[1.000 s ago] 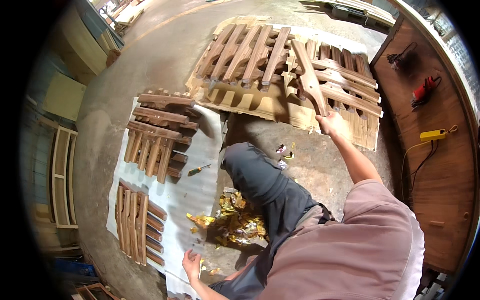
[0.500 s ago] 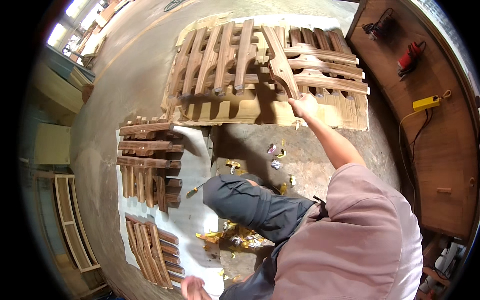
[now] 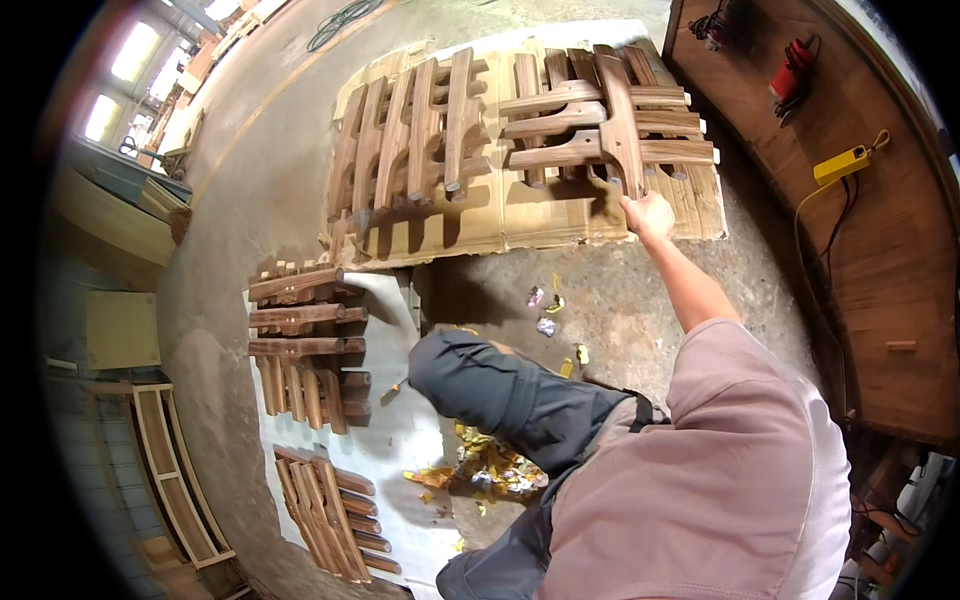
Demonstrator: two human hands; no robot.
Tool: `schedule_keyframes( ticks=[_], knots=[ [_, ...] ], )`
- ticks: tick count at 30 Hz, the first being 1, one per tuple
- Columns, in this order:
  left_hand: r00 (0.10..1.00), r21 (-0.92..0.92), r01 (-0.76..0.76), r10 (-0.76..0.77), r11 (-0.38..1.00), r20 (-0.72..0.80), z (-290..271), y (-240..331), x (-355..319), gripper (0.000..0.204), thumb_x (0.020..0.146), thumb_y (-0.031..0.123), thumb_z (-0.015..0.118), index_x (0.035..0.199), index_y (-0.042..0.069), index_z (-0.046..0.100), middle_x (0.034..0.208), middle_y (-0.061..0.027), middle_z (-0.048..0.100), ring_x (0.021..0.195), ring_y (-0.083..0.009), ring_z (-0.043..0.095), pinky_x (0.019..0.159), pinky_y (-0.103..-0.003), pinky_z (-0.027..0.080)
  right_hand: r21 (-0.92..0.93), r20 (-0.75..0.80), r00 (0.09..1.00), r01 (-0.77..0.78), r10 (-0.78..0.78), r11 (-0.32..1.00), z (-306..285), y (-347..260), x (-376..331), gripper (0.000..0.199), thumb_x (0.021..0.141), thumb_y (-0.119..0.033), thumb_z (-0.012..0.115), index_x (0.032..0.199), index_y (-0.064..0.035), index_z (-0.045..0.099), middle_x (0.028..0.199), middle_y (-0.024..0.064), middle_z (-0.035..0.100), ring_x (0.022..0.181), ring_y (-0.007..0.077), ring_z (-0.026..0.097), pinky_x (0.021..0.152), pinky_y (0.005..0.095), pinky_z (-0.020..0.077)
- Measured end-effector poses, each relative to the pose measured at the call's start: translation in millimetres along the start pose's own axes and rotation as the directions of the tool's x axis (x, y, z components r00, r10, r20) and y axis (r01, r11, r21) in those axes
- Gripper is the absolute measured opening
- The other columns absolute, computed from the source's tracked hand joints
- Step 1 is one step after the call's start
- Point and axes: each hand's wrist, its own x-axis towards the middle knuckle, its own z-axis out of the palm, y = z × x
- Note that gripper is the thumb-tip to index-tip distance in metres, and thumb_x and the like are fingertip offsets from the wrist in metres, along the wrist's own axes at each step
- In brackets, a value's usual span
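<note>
Stacks of curved wooden pieces [image 3: 305, 345] sit left on white sheet [image 3: 400, 440]; more cover the cardboard [image 3: 520, 210]. We see our right hand [image 3: 648, 213] grasping one wooden piece [image 3: 620, 120] atop them. Left hand unseen.

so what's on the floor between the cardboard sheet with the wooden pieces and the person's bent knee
In the head view, bare concrete floor with a few small scraps of coloured wrapper lies between the cardboard sheet and the bent knee.

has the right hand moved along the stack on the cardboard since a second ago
Cannot tell. The camera swung, but the right hand grips the near end of the same curved wooden piece atop the stack on the cardboard.
</note>
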Motion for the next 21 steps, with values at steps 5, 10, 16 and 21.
schedule_keyframes(
  ticks=[5,10,16,21],
  knots=[
    [0.982,-0.122,0.069,-0.046,0.990,0.184,17,-16,45,0.040,0.075,0.005,0.071,0.112,-0.007,0.060,0.081,-0.0104,0.060,0.071,-0.0141,0.055,0.064,-0.027,0.044,0.114,-0.080,0.991,-0.097,0.106,0.989,22,-33,8,0.063,0.079,-0.058,0.065,0.095,0.0026,0.071,0.102,0.0263,0.070,0.099,0.0390,0.068,0.088,0.0444,0.0529],
    [0.956,-0.199,0.141,-0.081,0.970,0.281,10,-35,88,0.039,0.074,0.005,0.071,0.109,-0.007,0.060,0.078,-0.0110,0.059,0.069,-0.0144,0.054,0.062,-0.027,0.043,0.276,0.090,0.932,0.315,-0.350,0.908,68,-58,41,0.029,0.088,-0.034,0.062,0.095,-0.0080,0.073,0.090,0.0171,0.072,0.090,0.0372,0.069,0.084,0.0467,0.0530],
    [0.936,-0.243,0.200,-0.111,0.949,0.335,-12,-52,139,0.038,0.073,0.006,0.071,0.107,-0.008,0.061,0.076,-0.0117,0.058,0.067,-0.0149,0.053,0.060,-0.028,0.042,-0.353,0.007,0.714,0.657,-0.700,0.666,35,-59,147,0.035,0.081,-0.004,0.055,0.111,-0.0157,0.070,0.121,0.0109,0.066,0.110,0.0324,0.060,0.088,0.0436,0.0539],
    [0.921,-0.267,0.247,-0.140,0.932,0.363,-37,-74,176,0.037,0.072,0.006,0.072,0.104,-0.009,0.062,0.073,-0.0123,0.058,0.065,-0.0152,0.053,0.058,-0.028,0.041,-0.481,0.113,0.611,0.724,-0.783,0.495,17,-52,239,0.028,0.085,-0.007,0.059,0.112,-0.0130,0.063,0.133,0.0054,0.057,0.108,0.0348,0.059,0.087,0.0423,0.0532]
  ],
)
